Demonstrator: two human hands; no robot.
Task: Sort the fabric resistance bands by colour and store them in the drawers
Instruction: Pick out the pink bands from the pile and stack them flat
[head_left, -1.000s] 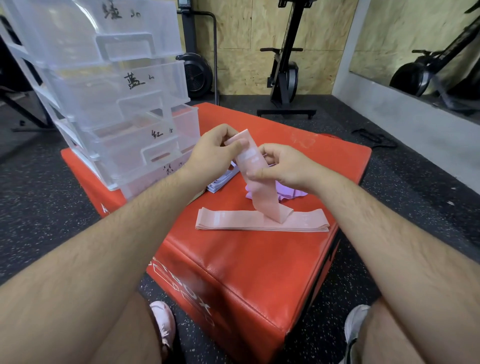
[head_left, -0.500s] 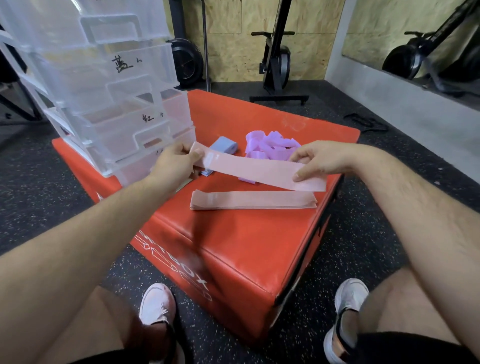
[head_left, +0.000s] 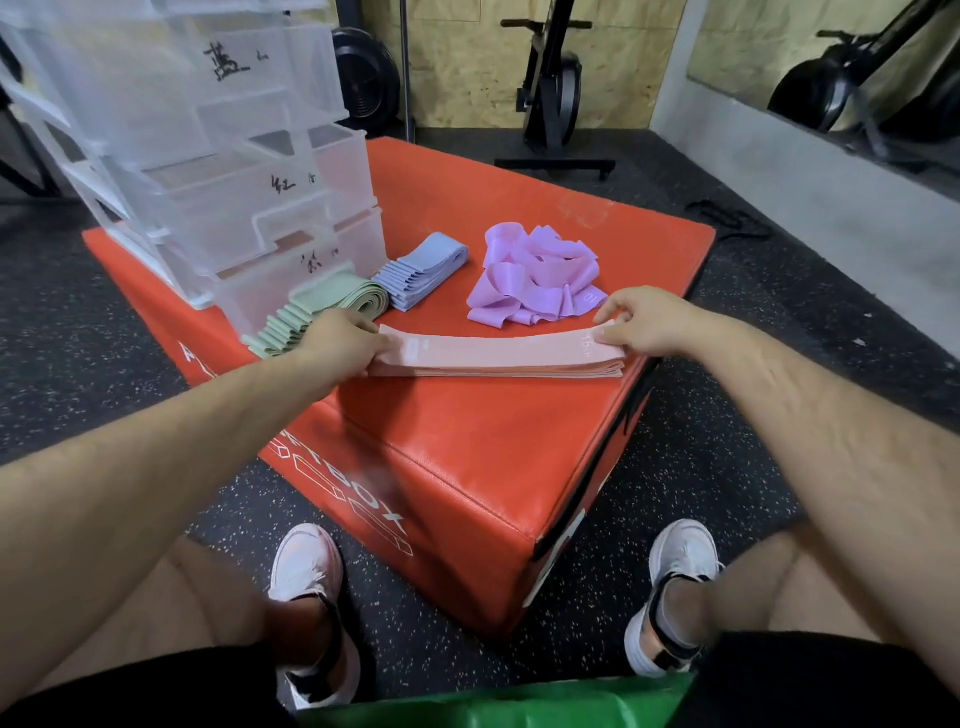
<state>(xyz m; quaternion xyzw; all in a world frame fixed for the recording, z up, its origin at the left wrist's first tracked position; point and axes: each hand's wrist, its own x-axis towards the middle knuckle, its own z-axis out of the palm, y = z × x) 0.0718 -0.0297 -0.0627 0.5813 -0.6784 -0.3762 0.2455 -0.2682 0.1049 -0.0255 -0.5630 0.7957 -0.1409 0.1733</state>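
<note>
A flat stack of pink bands (head_left: 498, 353) lies along the near edge of the red box (head_left: 467, 441), with one hand at each end. The left hand (head_left: 340, 338) has its fingers curled over the left end of the stack and grips it, while the right hand (head_left: 644, 322) pinches the right end of the top band between bent fingers and thumb. Just behind the left hand a pile of folded green bands (head_left: 311, 312) lies against the foot of the drawers (head_left: 208, 156), and a neat pile of blue bands (head_left: 421, 270) lies beside it. A loose, crumpled heap of purple bands (head_left: 535, 275) lies behind the pink stack, near the right hand. The drawers are clear plastic, stacked on the box's far left corner, each front marked with handwriting; the lower ones are pulled partly out, and what they hold cannot be made out through the cloudy plastic. The box stands on a dark speckled floor (head_left: 701, 441), between two white shoes (head_left: 306, 566)
</note>
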